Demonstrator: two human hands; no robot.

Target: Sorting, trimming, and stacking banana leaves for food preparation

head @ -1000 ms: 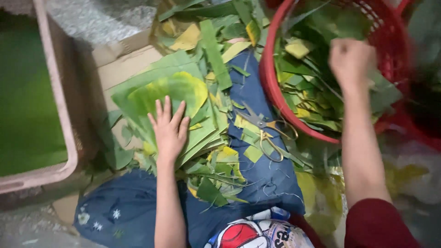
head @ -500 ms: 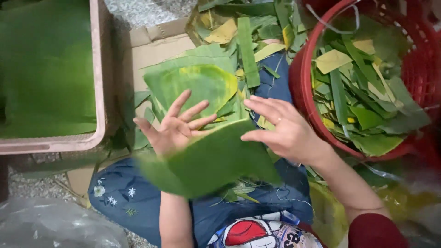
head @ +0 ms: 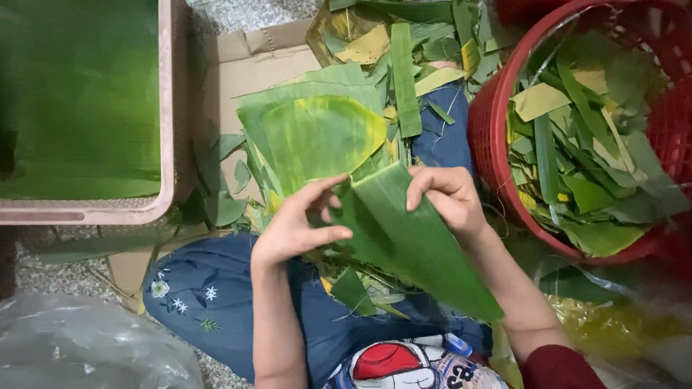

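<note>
Holding a long green banana leaf strip (head: 411, 245) over the lap, both hands pinch its upper end. The left hand (head: 295, 227) sits at about 9 o'clock from the strip's top edge, thumb and fingers closed on the leaf's left margin. The right hand (head: 447, 198) is at about 2 o'clock, fingers curled over the top right corner, its grip clamped on the leaf as well. From the two grips the strip runs down toward 5 o'clock, ending near the right forearm.

Just beyond the hands, at 12 o'clock, a stack of broad leaves (head: 317, 130) lies on flattened cardboard (head: 238, 65), the top one yellowing at its middle. Narrow trimmings (head: 404, 72) are scattered around it. At 2 o'clock stands a red plastic basket (head: 486, 137) filled with leaf scraps (head: 584, 151). At 10 o'clock a pink crate (head: 164, 108) holds flat green leaves (head: 79, 101). A clear plastic bag (head: 79, 346) lies at 8 o'clock.
</note>
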